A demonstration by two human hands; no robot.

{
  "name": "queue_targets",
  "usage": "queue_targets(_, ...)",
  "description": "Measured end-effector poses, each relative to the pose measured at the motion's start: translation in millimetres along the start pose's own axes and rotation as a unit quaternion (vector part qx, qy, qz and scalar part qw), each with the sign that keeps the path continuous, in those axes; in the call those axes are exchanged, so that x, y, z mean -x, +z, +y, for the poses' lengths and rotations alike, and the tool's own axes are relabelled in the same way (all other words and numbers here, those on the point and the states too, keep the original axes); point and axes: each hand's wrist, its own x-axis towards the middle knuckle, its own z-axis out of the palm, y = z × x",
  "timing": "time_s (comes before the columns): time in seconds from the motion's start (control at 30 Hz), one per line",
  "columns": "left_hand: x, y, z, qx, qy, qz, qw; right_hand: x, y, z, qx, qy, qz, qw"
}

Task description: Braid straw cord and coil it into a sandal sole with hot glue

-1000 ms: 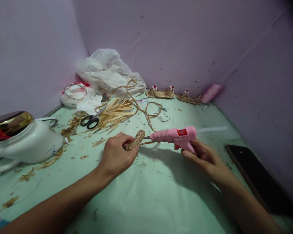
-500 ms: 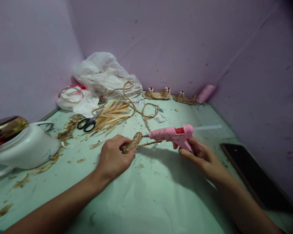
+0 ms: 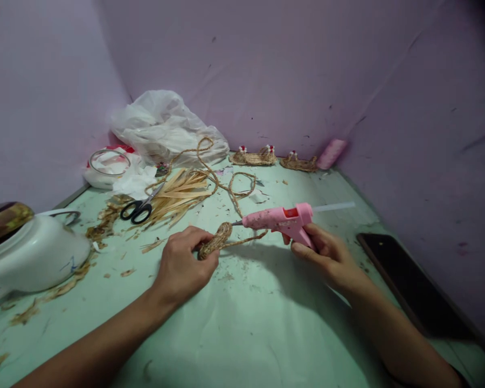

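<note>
Pinched in my left hand (image 3: 186, 258) is a small oval coil of braided straw cord (image 3: 217, 241). My right hand (image 3: 327, 253) grips the handle of a pink hot glue gun (image 3: 272, 218), and a clear glue stick (image 3: 333, 206) juts from its back. The gun's metal nozzle (image 3: 236, 222) meets or nearly meets the coil's upper right edge. From the coil a loose tail of cord (image 3: 246, 240) runs right beneath the gun, and more looped cord (image 3: 242, 186) lies behind it on the table.
Black-handled scissors (image 3: 137, 210) rest beside flat straw strips (image 3: 181, 191). A white pot (image 3: 44, 253) stands at left, a plastic bag (image 3: 165, 126) at the back. Small woven pieces with beads (image 3: 253, 157) and a pink thread spool (image 3: 331, 153) line the wall. A phone (image 3: 408, 280) lies at right.
The coil has turned in my left hand, showing more of its flat face. The glue gun's nozzle stays at its edge. The whole view has shifted slightly.
</note>
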Motion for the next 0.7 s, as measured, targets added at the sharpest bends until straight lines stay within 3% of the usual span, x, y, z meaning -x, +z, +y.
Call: queue_targets(0.7,1.6,0.3,-3.4,-0.003,0.036,-0.011,0.999,-3.7,-1.3,-5.1,-0.025,0.014,0.015,0.999)
